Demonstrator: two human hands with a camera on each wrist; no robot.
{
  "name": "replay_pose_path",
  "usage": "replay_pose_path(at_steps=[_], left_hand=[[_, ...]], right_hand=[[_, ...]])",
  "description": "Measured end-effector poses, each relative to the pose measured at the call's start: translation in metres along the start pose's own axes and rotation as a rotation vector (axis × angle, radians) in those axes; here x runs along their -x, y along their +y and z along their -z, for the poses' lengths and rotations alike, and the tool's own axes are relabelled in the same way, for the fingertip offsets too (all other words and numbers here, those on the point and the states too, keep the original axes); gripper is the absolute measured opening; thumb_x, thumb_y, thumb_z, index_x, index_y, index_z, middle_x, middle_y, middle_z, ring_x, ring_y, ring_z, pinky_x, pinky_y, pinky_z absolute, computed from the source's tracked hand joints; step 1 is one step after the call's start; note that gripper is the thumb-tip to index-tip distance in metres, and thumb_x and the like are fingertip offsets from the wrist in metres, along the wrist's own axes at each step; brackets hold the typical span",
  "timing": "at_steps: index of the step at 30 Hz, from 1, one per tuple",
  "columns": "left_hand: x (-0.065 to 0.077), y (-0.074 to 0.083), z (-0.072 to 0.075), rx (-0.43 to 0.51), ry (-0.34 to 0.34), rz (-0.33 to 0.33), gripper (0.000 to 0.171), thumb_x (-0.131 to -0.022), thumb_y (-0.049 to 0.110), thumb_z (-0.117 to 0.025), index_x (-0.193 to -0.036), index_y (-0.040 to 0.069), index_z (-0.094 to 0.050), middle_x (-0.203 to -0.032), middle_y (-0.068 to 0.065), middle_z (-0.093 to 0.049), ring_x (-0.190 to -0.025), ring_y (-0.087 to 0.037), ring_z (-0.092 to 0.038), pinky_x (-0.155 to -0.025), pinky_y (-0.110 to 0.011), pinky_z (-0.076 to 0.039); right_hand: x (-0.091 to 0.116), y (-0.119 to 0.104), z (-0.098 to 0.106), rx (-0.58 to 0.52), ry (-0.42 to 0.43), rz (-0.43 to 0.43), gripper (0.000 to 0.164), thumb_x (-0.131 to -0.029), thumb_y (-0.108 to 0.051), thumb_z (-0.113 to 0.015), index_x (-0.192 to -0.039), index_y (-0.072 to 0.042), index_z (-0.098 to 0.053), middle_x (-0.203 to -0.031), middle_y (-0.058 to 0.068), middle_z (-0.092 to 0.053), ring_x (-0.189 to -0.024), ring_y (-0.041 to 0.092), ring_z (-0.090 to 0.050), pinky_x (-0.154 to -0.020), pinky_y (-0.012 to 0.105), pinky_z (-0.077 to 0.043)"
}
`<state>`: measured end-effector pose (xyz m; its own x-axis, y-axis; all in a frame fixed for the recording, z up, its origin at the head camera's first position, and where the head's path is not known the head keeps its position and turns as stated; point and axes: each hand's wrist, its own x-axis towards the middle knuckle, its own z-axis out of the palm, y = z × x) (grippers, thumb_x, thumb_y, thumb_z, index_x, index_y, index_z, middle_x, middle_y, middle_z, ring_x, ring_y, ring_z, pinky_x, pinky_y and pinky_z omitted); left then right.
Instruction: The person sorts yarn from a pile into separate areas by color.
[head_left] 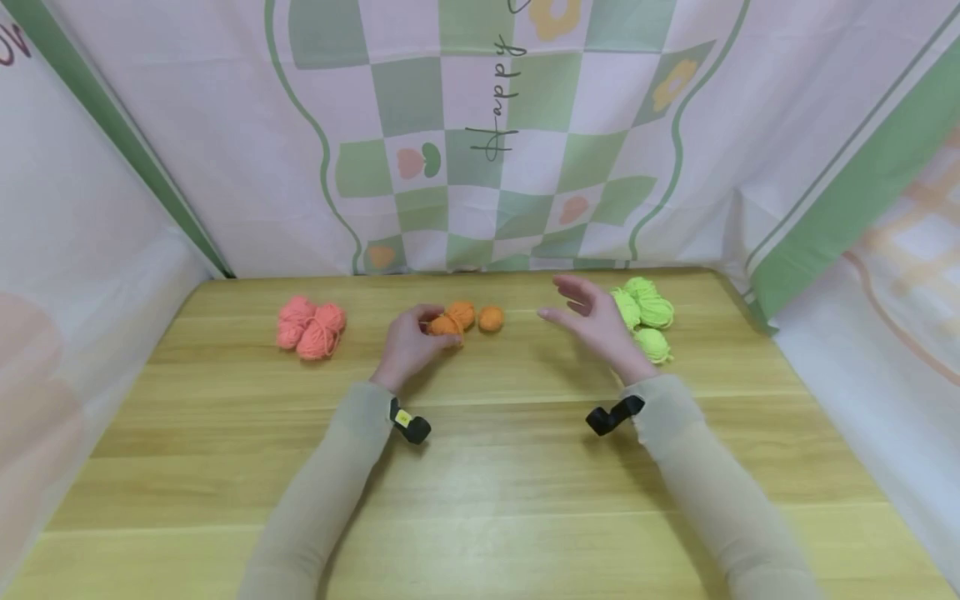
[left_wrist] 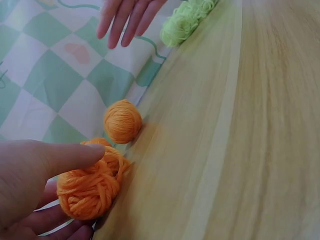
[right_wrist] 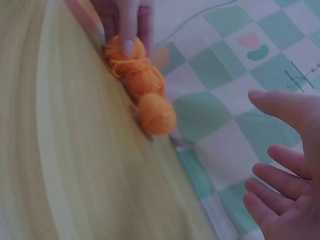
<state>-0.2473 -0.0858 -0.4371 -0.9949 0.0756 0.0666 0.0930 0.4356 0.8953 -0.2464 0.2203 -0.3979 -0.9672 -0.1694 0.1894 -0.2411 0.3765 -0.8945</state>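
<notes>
Three orange yarn balls lie in a row near the table's back edge. My left hand [head_left: 407, 346] holds the leftmost orange yarn ball [left_wrist: 90, 197], thumb on the near side and fingers behind it. Touching that one is a second orange ball [head_left: 462, 313]; the third, a smoothly wound ball [right_wrist: 157, 115], sits at the right end of the row. My right hand [head_left: 596, 327] hovers above the table with its fingers spread and nothing in them. Just beyond it is a cluster of lime-green yarn balls [head_left: 651, 304], partly hidden by the hand in the head view.
A cluster of coral-pink yarn balls [head_left: 321, 332] lies on the left part of the wooden table [head_left: 480, 483]. A patterned curtain [head_left: 472, 100] hangs right behind the table's back edge, and white cloth [head_left: 97, 192] hangs along the sides. Each wrist wears a small black camera.
</notes>
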Motion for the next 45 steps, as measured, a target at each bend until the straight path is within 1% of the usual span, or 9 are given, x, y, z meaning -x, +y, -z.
replay_pose_path(at_steps=[3,7,11,16,19,22,29,38,45], left_hand=[[-0.001,-0.001,-0.001,-0.022,0.01,-0.014,0.053,-0.079,0.016,-0.088,-0.125,0.002,-0.068,-0.12,-0.013,-0.069,-0.103,-0.025,-0.062,-0.09,-0.038,-0.05],[-0.001,-0.001,-0.001,-0.033,0.009,-0.022,0.046,-0.08,0.015,-0.087,-0.121,0.002,-0.071,-0.115,-0.012,-0.071,-0.103,-0.024,-0.063,-0.091,-0.037,-0.05],[-0.001,-0.001,-0.001,-0.032,0.009,-0.016,0.043,-0.081,0.013,-0.086,-0.12,0.002,-0.072,-0.114,-0.012,-0.072,-0.104,-0.024,-0.063,-0.092,-0.037,-0.05],[-0.002,-0.002,0.0,-0.038,0.015,-0.016,0.04,-0.083,0.013,-0.085,-0.12,0.002,-0.073,-0.112,-0.012,-0.073,-0.102,-0.024,-0.064,-0.091,-0.037,-0.051],[-0.002,-0.003,0.001,-0.025,0.022,-0.013,0.038,-0.084,0.013,-0.084,-0.119,0.002,-0.074,-0.112,-0.012,-0.073,-0.102,-0.024,-0.064,-0.09,-0.037,-0.051],[-0.003,-0.003,0.003,-0.003,0.039,-0.01,0.036,-0.086,0.013,-0.083,-0.119,0.002,-0.074,-0.113,-0.012,-0.072,-0.102,-0.024,-0.064,-0.09,-0.037,-0.051],[-0.01,-0.006,0.014,0.051,0.093,-0.001,0.036,-0.087,0.013,-0.082,-0.12,0.002,-0.073,-0.117,-0.014,-0.071,-0.106,-0.025,-0.064,-0.092,-0.037,-0.052],[-0.022,-0.016,0.024,0.054,0.151,0.008,0.037,-0.087,0.013,-0.082,-0.122,0.003,-0.073,-0.119,-0.013,-0.07,-0.11,-0.024,-0.063,-0.096,-0.036,-0.051],[-0.027,-0.016,0.025,0.073,0.187,0.04,0.036,-0.086,0.013,-0.082,-0.121,0.004,-0.074,-0.116,-0.013,-0.071,-0.107,-0.024,-0.064,-0.094,-0.036,-0.051]], right_hand=[[-0.002,0.002,-0.012,-0.017,-0.039,-0.013,0.07,-0.09,-0.022,-0.08,-0.148,0.0,-0.047,-0.15,0.018,-0.048,-0.139,0.033,-0.043,-0.116,0.045,-0.032],[-0.006,0.003,-0.025,-0.041,-0.076,-0.018,0.07,-0.09,-0.02,-0.08,-0.148,0.001,-0.047,-0.15,0.018,-0.048,-0.139,0.033,-0.043,-0.116,0.044,-0.032],[-0.009,0.002,-0.036,-0.054,-0.093,-0.019,0.069,-0.089,-0.017,-0.081,-0.147,0.003,-0.047,-0.15,0.02,-0.048,-0.138,0.036,-0.043,-0.116,0.045,-0.034],[-0.013,0.004,-0.049,-0.045,-0.12,-0.036,0.074,-0.088,-0.021,-0.083,-0.148,0.002,-0.046,-0.15,0.02,-0.048,-0.137,0.037,-0.045,-0.113,0.045,-0.037],[-0.015,0.006,-0.055,-0.046,-0.126,-0.035,0.074,-0.088,-0.021,-0.083,-0.148,0.002,-0.046,-0.149,0.021,-0.048,-0.136,0.038,-0.045,-0.113,0.046,-0.038],[-0.017,0.008,-0.059,-0.046,-0.123,-0.032,0.074,-0.088,-0.021,-0.083,-0.147,0.003,-0.046,-0.148,0.024,-0.049,-0.135,0.038,-0.046,-0.112,0.047,-0.038],[-0.018,0.011,-0.065,-0.049,-0.129,-0.038,0.075,-0.086,-0.021,-0.085,-0.146,0.003,-0.047,-0.147,0.022,-0.051,-0.134,0.036,-0.048,-0.111,0.046,-0.039],[-0.017,0.01,-0.07,-0.061,-0.14,-0.035,0.073,-0.087,-0.019,-0.084,-0.145,0.004,-0.048,-0.146,0.022,-0.051,-0.132,0.034,-0.05,-0.111,0.046,-0.04],[-0.015,0.01,-0.076,-0.041,-0.131,-0.038,0.069,-0.086,-0.016,-0.084,-0.143,0.004,-0.051,-0.142,0.019,-0.055,-0.127,0.033,-0.054,-0.109,0.044,-0.042]])
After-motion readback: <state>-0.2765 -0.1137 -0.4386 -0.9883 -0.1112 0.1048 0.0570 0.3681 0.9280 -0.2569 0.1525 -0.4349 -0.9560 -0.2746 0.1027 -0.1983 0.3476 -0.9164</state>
